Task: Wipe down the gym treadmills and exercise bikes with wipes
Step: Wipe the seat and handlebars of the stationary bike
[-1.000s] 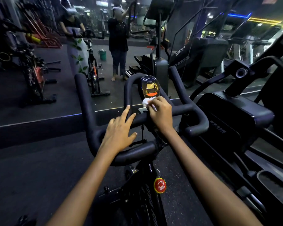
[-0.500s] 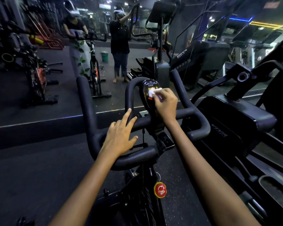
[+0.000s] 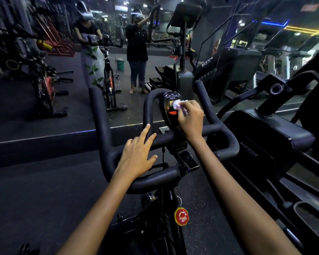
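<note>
- My right hand reaches forward over the bike's bars, fingers curled around a small crumpled white wipe and pressing it against the oval black console of the exercise bike.
- The wipe sits at my right fingertips, covering the console's lit screen; an orange-red strip on the console shows just below and left of those fingertips.
- My left hand lies flat and relaxed, gripping nothing, on the black padded handlebars; its fingers are straight and point up toward the inner loop of the bars.
- The left hand rests nearer me and to the left of the right hand, the two well apart.
- Below my right forearm, a round red knob with yellow rim stands on the bike's dark frame.
- To the right of my right hand sits a large black gym machine with pale lettering on its housing.
- Beyond both hands, a wall mirror shows a black upright bike, a small green bucket on the floor and two people wearing head-mounted devices.
</note>
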Demonstrator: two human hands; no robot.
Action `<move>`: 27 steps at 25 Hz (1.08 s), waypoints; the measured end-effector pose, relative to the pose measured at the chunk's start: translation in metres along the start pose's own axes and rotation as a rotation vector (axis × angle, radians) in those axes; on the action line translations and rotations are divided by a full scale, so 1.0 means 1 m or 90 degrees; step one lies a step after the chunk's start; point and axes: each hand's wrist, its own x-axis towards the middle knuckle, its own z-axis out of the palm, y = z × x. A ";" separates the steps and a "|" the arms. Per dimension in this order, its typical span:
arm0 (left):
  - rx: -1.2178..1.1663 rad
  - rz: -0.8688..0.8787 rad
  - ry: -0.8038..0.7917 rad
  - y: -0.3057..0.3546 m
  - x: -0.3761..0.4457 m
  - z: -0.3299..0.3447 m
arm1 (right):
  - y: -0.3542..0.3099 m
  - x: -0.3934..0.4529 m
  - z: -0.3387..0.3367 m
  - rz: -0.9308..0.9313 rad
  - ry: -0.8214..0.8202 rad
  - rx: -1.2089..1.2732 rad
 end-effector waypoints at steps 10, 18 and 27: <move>0.006 0.002 0.002 0.000 0.000 -0.002 | 0.003 0.033 -0.004 0.070 -0.037 0.030; 0.004 0.003 -0.002 0.001 0.000 -0.002 | -0.027 0.044 0.003 -0.049 -0.147 -0.021; 0.002 0.005 -0.001 -0.001 0.000 -0.001 | -0.010 0.023 -0.008 -0.518 -0.162 -0.139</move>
